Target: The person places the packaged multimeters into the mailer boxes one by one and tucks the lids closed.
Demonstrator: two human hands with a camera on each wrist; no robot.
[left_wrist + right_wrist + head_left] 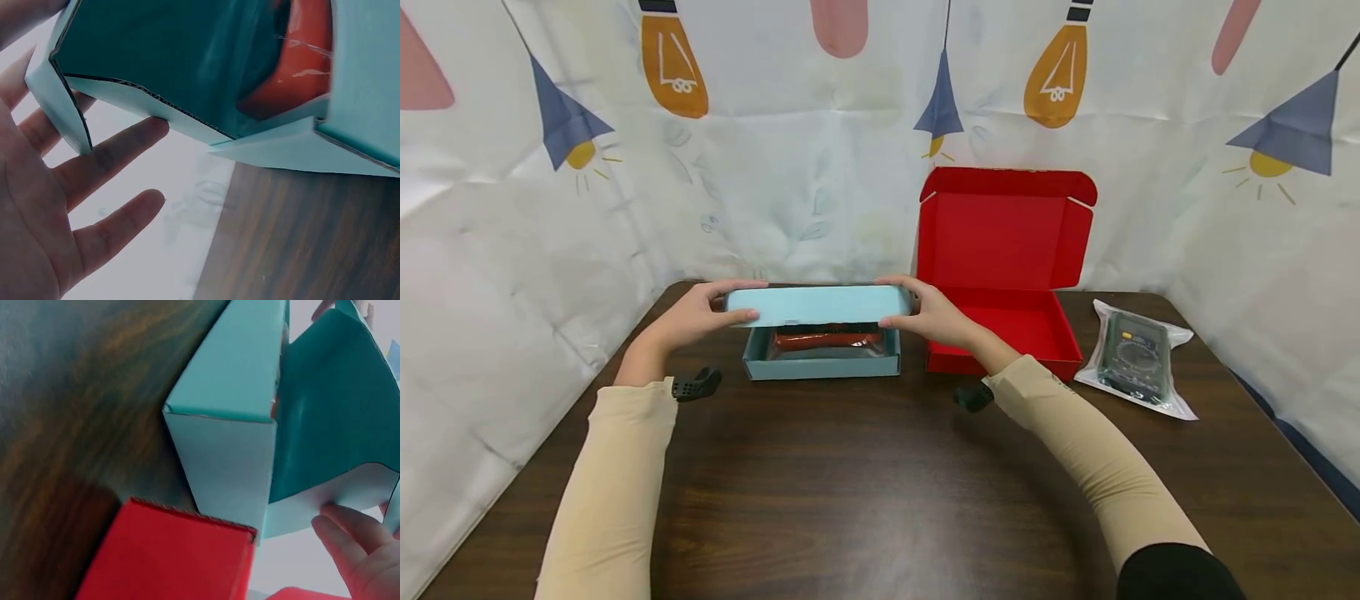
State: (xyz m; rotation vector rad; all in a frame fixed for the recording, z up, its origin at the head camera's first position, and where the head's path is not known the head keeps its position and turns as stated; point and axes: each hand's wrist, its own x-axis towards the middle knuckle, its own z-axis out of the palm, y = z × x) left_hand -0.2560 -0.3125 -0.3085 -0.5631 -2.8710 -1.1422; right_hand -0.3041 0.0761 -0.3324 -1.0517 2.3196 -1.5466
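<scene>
A light blue cardboard box point(822, 368) sits on the table with its lid point(820, 305) raised and partly tilted over it. Inside lies a red-brown item point(829, 340) in clear plastic wrap; its kind is hard to tell. My left hand point(702, 313) holds the lid's left end between thumb and fingers, and some of its fingers spread along the side flap point(144, 103) in the left wrist view. On the opposite end, my right hand point(931, 313) pinches the lid's right corner, its fingertips against the flap point(337, 494) in the right wrist view.
Close on the right stands an open red box point(1007, 229), its lid upright against the patterned curtain point(820, 167). Beyond it a dark device point(1137, 354), like a multimeter, lies in a clear padded bag point(1101, 379). The brown table point(835, 483) extends toward me.
</scene>
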